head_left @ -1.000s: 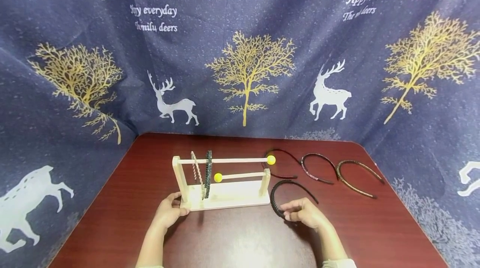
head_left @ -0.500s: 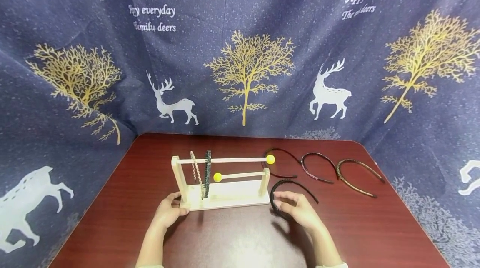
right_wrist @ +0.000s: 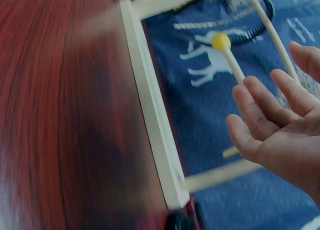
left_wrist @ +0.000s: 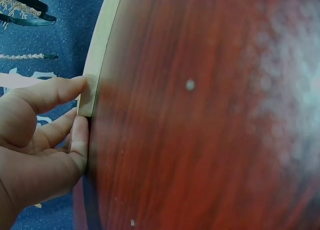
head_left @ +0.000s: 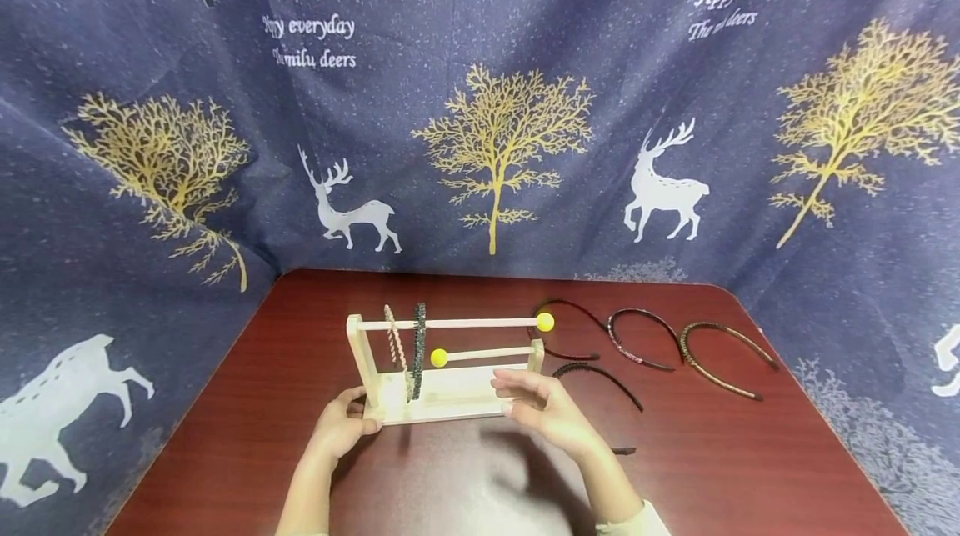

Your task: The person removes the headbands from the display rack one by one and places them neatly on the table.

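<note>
My left hand (head_left: 337,432) grips the left end of a pale wooden headband rack (head_left: 457,393); in the left wrist view the thumb and fingers pinch the end of its base. A beige twisted headband (head_left: 396,344) and a dark beaded headband (head_left: 419,353) hang on the rack's upper rod. With fingers loosely spread, my right hand (head_left: 553,418) is in front of the rack's right end, and the right wrist view shows nothing held in it. Behind it a black toothed headband (head_left: 588,367) lies on the table, partly hidden by the hand and forearm.
Yellow balls cap the upper rod (head_left: 545,322) and lower rod (head_left: 438,358). Toward the back right of the red-brown table (head_left: 750,461) lie a dark red headband (head_left: 573,303), a pink-patterned headband (head_left: 626,353) and a gold headband (head_left: 708,371). A blue printed cloth (head_left: 480,169) hangs behind.
My right hand has moved left, from beside the black headband to in front of the rack's right end. The black headband stays on the table. My left hand keeps its grip.
</note>
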`<state>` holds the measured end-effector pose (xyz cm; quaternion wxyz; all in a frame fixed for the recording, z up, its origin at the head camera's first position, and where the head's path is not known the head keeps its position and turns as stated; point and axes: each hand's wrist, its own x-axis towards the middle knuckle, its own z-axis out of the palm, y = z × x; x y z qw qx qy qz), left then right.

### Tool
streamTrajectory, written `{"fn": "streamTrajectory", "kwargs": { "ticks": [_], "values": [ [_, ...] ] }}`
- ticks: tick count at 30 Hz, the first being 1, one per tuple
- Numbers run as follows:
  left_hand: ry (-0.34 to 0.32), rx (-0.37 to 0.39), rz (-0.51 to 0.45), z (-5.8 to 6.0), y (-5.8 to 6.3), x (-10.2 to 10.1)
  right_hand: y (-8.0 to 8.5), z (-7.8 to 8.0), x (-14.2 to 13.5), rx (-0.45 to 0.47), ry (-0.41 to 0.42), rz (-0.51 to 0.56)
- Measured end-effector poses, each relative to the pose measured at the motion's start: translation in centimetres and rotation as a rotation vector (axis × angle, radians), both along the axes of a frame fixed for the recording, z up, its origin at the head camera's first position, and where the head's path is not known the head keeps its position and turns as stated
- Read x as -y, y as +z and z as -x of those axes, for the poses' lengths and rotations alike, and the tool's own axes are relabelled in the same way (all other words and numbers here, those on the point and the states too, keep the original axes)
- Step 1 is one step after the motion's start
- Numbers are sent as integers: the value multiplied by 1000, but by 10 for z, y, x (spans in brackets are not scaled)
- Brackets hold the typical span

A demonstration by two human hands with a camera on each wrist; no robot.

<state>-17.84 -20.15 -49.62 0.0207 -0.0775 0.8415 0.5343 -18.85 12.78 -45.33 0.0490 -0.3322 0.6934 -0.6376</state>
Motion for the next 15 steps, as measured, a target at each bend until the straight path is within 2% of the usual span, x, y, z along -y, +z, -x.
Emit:
{"fn": "streamTrajectory", "kwargs": {
  "ticks": [6,15],
  "values": [
    [0,11,3,0,-1,2,4,4,31,45,26,51],
    [10,0,-8,1,-3,0,0,13,70,119,17,214]
  ]
}}
